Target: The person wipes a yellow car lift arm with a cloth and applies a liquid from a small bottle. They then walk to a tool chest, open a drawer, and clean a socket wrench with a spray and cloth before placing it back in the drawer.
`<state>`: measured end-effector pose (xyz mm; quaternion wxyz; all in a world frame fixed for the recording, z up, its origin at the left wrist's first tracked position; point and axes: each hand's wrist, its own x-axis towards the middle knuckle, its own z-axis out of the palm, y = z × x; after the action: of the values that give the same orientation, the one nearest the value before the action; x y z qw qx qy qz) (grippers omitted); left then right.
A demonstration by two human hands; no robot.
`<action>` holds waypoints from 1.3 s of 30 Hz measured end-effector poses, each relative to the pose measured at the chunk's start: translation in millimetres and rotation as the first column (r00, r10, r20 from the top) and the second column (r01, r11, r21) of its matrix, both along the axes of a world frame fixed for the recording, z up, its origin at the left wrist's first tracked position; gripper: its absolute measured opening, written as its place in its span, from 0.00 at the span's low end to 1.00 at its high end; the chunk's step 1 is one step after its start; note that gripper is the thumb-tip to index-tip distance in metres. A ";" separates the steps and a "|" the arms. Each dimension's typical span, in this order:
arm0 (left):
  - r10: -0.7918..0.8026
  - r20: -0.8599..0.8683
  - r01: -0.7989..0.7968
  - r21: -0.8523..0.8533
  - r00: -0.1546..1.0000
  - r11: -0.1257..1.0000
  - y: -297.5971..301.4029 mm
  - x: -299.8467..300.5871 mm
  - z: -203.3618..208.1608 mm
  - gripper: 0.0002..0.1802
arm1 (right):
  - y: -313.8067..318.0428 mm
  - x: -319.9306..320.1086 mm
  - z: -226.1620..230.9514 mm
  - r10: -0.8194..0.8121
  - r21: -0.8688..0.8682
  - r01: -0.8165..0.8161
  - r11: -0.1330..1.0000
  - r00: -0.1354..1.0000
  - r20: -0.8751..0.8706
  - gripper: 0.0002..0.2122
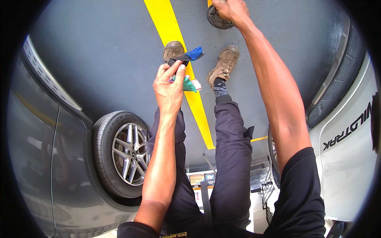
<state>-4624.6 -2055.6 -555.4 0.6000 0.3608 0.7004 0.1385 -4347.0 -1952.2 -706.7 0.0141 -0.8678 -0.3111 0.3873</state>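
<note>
My left hand [170,85] is raised in front of me, its thumb and fingers pinched on a folded black and blue cloth [194,54]. A green and white scrap [192,84], with a hint of purple, pokes out below the same fingers. Whether it is a separate piece I cannot make out. At the top edge, right of centre, my right hand [233,12] is wrapped over a dark round disc-like thing [217,20]. Only part of that disc shows, so its exact kind is unclear.
A dark grey car [79,170] with a silver-spoked wheel [130,154] stands close on my left, a white vehicle [349,158] on my right. Under my feet, a yellow line [164,20] crosses the grey floor [107,59]. Shelving with boxes [196,180] appears behind my legs.
</note>
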 end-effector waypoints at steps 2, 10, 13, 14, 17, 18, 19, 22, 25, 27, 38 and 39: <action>-0.040 -0.025 0.041 0.029 0.999 0.999 -0.5 2.5 -1.5 0.16 | 0.3 -2.7 0.6 0.046 0.011 -0.047 0.999 0.999 0.026 0.28; -0.070 -0.030 0.070 0.009 0.997 0.997 -10.7 5.2 1.2 0.17 | -9.0 -5.5 0.2 0.090 0.007 -0.090 0.996 0.996 0.016 0.29; -0.080 -0.008 0.080 0.001 0.997 0.997 -12.5 0.8 8.0 0.17 | -2.0 -10.6 19.5 -0.052 -0.120 0.031 0.992 0.983 -0.178 0.30; -0.077 0.001 0.077 0.007 0.997 0.997 -15.7 -0.3 9.7 0.17 | -9.7 -7.7 20.6 -0.125 -0.123 0.093 0.988 0.951 -0.281 0.31; 0.004 0.023 -0.003 -0.023 1.000 1.000 -23.0 -5.5 16.4 0.20 | -55.0 -19.1 15.3 -0.316 -0.050 0.352 0.935 0.756 -0.573 0.34; 0.066 0.036 -0.063 -0.076 0.997 0.995 -26.8 -5.9 26.7 0.22 | -70.0 -23.2 20.6 -0.360 -0.046 0.417 0.908 0.718 -0.595 0.35; 0.121 0.042 -0.115 -0.132 0.992 0.985 -30.6 -8.0 39.5 0.24 | -87.0 -34.2 32.0 -0.390 0.034 0.491 0.871 0.730 -0.561 0.36; 0.193 0.053 -0.179 -0.198 0.980 0.964 -27.0 -7.9 82.5 0.31 | -130.5 -59.9 87.4 -0.373 0.260 0.627 0.734 0.692 -0.618 0.32; 0.209 0.130 -0.178 -0.214 0.969 0.960 -34.2 -23.6 114.8 0.36 | -179.6 -98.2 171.9 -0.280 0.393 0.658 0.642 0.679 -0.679 0.27; 0.135 0.080 -0.113 -0.235 0.988 0.965 -37.6 -28.7 156.6 0.37 | -212.5 -117.0 250.6 -0.254 0.359 0.706 0.610 0.604 -0.756 0.26; -0.615 0.558 0.810 -0.199 0.557 0.552 -35.3 -12.7 478.1 0.16 | -382.0 -151.3 631.5 0.105 0.577 0.577 0.577 0.649 -0.754 0.28; -0.632 0.624 0.869 -0.168 0.459 0.465 -41.5 -5.0 495.2 0.17 | -395.2 -156.0 649.9 0.154 0.632 0.534 0.562 0.683 -0.714 0.27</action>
<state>-4629.6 -2097.1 -60.2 0.8146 0.4381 0.2942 -0.2405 -4503.1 -2347.4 -56.8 0.5685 -0.5760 -0.3148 0.4959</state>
